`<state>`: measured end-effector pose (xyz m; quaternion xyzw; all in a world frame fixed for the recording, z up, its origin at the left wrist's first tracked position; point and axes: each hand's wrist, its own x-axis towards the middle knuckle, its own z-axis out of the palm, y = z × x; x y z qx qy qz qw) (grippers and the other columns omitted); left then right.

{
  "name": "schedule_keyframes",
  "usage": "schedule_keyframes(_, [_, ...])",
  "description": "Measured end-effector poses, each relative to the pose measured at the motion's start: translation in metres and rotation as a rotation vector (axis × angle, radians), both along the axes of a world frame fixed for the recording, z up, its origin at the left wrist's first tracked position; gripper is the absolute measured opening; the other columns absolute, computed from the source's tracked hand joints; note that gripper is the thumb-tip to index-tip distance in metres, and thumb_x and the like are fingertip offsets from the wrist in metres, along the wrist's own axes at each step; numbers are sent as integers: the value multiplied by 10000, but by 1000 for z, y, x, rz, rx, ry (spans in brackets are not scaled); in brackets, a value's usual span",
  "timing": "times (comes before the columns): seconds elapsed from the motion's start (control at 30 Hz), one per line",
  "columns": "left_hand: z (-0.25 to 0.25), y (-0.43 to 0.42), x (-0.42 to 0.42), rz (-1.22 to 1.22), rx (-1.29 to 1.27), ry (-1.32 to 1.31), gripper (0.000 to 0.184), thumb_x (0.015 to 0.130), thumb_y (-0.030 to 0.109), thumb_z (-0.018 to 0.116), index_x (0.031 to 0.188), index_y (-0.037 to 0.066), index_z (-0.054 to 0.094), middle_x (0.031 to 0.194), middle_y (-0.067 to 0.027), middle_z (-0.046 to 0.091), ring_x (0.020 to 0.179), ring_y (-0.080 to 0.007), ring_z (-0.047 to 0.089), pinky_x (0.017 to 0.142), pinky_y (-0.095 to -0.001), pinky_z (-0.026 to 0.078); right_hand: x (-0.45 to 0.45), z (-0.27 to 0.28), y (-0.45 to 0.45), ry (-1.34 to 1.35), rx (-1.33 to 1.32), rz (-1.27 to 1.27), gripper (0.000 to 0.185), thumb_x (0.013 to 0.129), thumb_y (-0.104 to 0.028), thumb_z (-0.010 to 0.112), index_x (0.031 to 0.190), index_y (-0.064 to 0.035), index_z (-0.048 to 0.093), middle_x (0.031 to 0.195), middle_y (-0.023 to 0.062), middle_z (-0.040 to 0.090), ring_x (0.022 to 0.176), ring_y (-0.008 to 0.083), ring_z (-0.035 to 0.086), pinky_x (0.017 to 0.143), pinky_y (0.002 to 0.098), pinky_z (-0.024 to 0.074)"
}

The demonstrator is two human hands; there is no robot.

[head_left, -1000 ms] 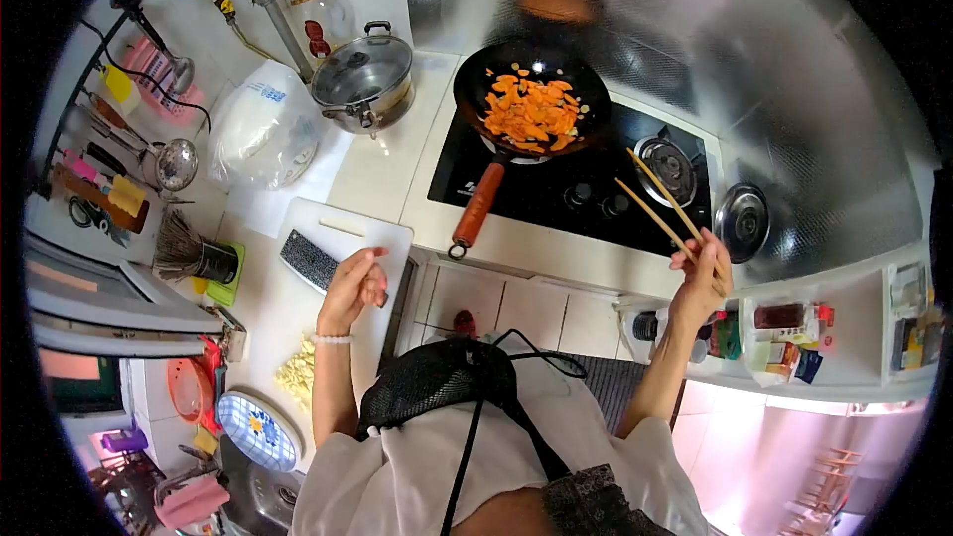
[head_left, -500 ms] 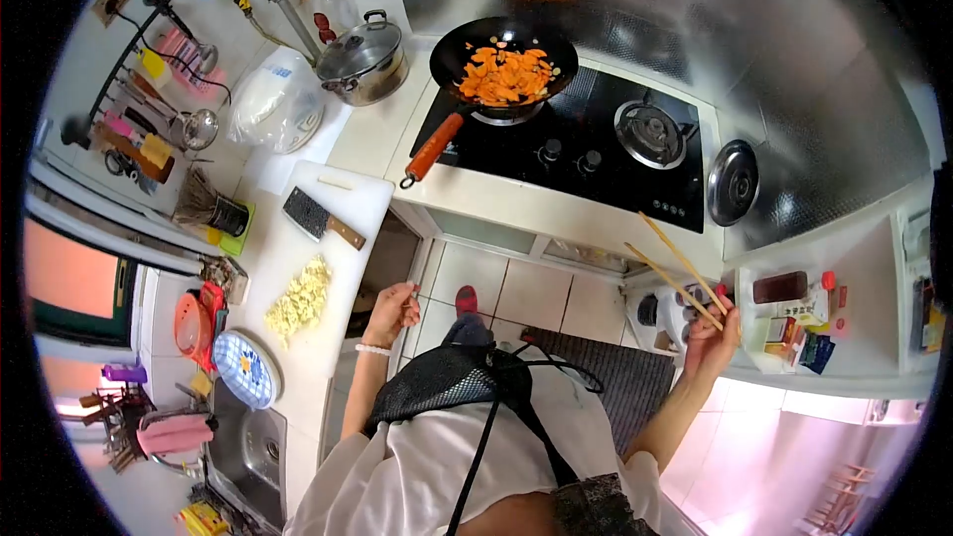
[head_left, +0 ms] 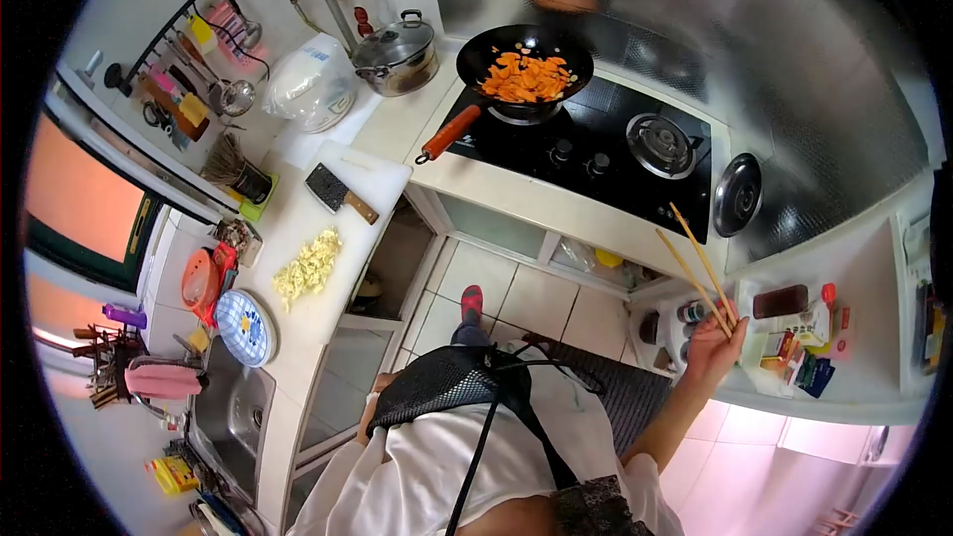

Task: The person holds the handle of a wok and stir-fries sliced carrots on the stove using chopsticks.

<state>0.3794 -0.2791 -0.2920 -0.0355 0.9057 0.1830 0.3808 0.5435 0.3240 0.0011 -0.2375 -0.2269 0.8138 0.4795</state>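
My right hand (head_left: pixel 713 345) grips a pair of wooden chopsticks (head_left: pixel 698 273), their tips apart and pointing at the stove's front right corner. Low by my waist, my left hand (head_left: pixel 383 383) is mostly hidden behind the black mesh bag (head_left: pixel 437 392), so its fingers do not show. Orange slices (head_left: pixel 531 76), with some paler bits, lie in a black wok (head_left: pixel 475 52) on the left burner. The wok's wooden handle (head_left: pixel 452 131) points toward the cutting board (head_left: pixel 382 171). On that board lie a cleaver (head_left: pixel 326 186) and a pile of chopped pale yellow pieces (head_left: pixel 308 266).
A lidded pot (head_left: pixel 397 58) and a bagged item (head_left: pixel 310 84) stand left of the stove (head_left: pixel 606 129). A pot lid (head_left: pixel 739 195) leans at its right. A blue-patterned plate (head_left: pixel 245 328) sits by the sink (head_left: pixel 233 417). Open shelves (head_left: pixel 854 337) hold packets on the right.
My left hand has dropped back from beside the counter to my waist. My right hand still holds the chopsticks, raised slightly. The view has shifted, so the stove and counter appear farther right.
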Motion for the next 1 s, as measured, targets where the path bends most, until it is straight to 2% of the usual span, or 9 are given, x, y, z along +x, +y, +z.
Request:
schedule_keyframes(0.27, [106,73,-12,570,225,-51,475,815,368,633,1103,-9,601,947,-212,671,861,-351,654,742,-426,504,-18,-11,8,159,10,209,426,990,-356,424,1132,21,562,943,98,636,743,173,574,636,270,492])
schedule_keyframes(0.4, [113,81,-17,176,122,6,514,824,380,630,1104,-49,593,983,-220,671,896,-364,648,768,-418,505,-9,-6,8,112,-15,141,445,996,-358,402,1123,37,563,878,98,638,709,181,577,630,265,500])
schedule_keyframes(0.5, [99,77,-17,494,106,-27,468,828,381,620,1102,2,608,1003,-205,669,930,-374,640,802,-419,505,2,-6,8,103,-25,110,460,1001,-362,384,1097,48,571,827,106,643,673,185,590,624,268,519])
schedule_keyframes(0.53, [90,68,-23,154,9,-29,428,834,371,614,1089,28,616,1013,-195,667,927,-366,641,801,-423,505,5,-6,8,95,-25,96,463,1002,-365,380,1100,46,570,822,107,641,666,180,586,616,265,515])
schedule_keyframes(0.63, [79,65,-28,-121,-129,-59,341,834,349,613,1047,83,631,1039,-172,660,904,-356,642,792,-437,504,5,4,1,11,-28,15,452,1003,-358,383,1103,42,569,813,98,637,670,172,589,620,265,519])
schedule_keyframes(0.83, [103,84,-48,-115,-38,31,360,842,328,612,1046,31,626,968,-184,672,824,-337,639,749,-425,497,5,-16,11,35,-31,39,462,999,-351,396,1169,58,532,971,94,641,746,140,583,619,237,493])
schedule_keyframes(0.87, [143,112,-53,207,-11,-20,375,856,313,599,1048,-9,616,944,-181,675,809,-322,638,740,-417,491,2,-13,8,33,-33,32,462,999,-351,396,1169,58,532,971,94,641,746,140,583,619,237,493])
schedule_keyframes(0.93, [97,90,-65,566,328,-71,437,875,306,584,1024,-104,599,884,-173,679,778,-290,634,724,-396,479,-6,-6,2,32,-4,68,453,997,-350,402,1166,48,535,965,88,647,733,139,585,612,247,498])
schedule_keyframes(1.0, [98,94,-82,433,267,-24,434,878,313,582,1015,-98,608,869,-174,678,761,-287,628,716,-393,477,-14,-13,3,32,-25,48,449,995,-351,405,1167,43,538,963,86,648,728,138,583,609,253,500])
